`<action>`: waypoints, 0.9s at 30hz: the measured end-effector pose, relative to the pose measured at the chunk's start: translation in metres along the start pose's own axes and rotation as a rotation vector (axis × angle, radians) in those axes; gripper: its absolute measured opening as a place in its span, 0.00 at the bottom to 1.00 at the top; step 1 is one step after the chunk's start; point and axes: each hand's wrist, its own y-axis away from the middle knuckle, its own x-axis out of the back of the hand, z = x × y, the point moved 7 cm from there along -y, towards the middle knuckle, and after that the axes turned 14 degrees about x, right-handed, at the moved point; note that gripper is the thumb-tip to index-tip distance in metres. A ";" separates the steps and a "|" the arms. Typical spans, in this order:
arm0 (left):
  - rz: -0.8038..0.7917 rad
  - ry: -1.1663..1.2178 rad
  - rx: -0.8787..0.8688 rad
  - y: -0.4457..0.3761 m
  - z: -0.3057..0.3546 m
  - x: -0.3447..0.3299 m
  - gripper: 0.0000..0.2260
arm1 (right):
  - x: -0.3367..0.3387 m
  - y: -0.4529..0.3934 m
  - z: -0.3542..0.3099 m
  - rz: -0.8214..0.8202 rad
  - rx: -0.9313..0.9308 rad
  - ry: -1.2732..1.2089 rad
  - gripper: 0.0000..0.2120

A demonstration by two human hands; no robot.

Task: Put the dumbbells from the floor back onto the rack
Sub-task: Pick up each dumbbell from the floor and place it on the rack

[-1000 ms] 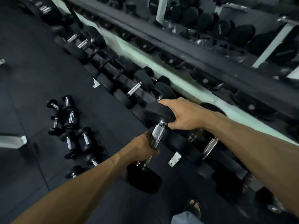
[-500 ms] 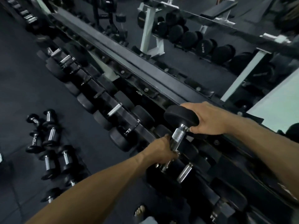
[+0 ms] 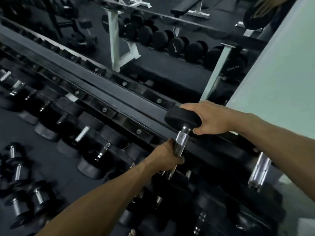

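I hold a black dumbbell (image 3: 182, 118) with a chrome knurled handle, tilted, its far head up at the top rail of the rack (image 3: 109, 92). My left hand (image 3: 167, 155) is wrapped around the handle. My right hand (image 3: 211, 119) cups the far head from the right. The near head is hidden below my left hand among the racked weights. Several small dumbbells (image 3: 20, 189) lie on the dark floor at the lower left.
The lower tier holds a row of black dumbbells (image 3: 85, 133) running left to right. A mirror behind the rack reflects another rack of dumbbells (image 3: 170, 41) with white posts. A chrome handle (image 3: 260, 171) sticks out at right. A pale wall (image 3: 281, 82) stands at far right.
Both hands have lifted the dumbbell from the lower tier up to the top rail. My view has swung upward and right, so the floor dumbbells sit lower left.
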 end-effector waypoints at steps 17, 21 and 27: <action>0.034 0.014 0.111 -0.079 0.066 -0.026 0.27 | 0.024 0.000 0.114 -0.008 -0.027 0.057 0.24; 0.036 -0.030 0.093 -0.081 0.063 -0.020 0.26 | 0.022 -0.003 0.111 -0.005 -0.038 0.098 0.18; 0.033 -0.041 0.062 -0.081 0.059 -0.019 0.27 | 0.023 0.005 0.106 0.022 -0.058 0.094 0.18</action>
